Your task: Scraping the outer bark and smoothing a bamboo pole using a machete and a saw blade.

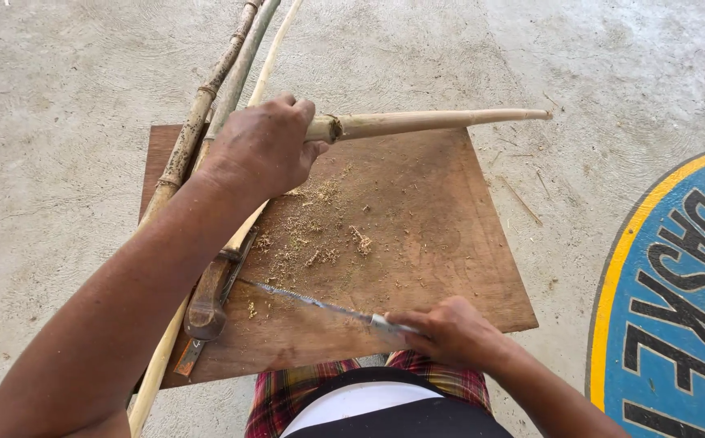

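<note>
My left hand [262,146] grips a pale bamboo stick [434,121] that lies across the far edge of a brown wooden board [442,243] and points to the right. My right hand [448,331] is closed around the handle of a thin toothed saw blade [304,299], which runs left over the board's near side. Sawdust [313,231] is scattered on the board between my two hands.
Several long bamboo poles [206,97] lie over the board's left edge onto the concrete floor [52,122]. A wooden-handled tool [209,296] rests on the board's near left. A blue painted marking with a yellow rim [677,300] covers the floor at right.
</note>
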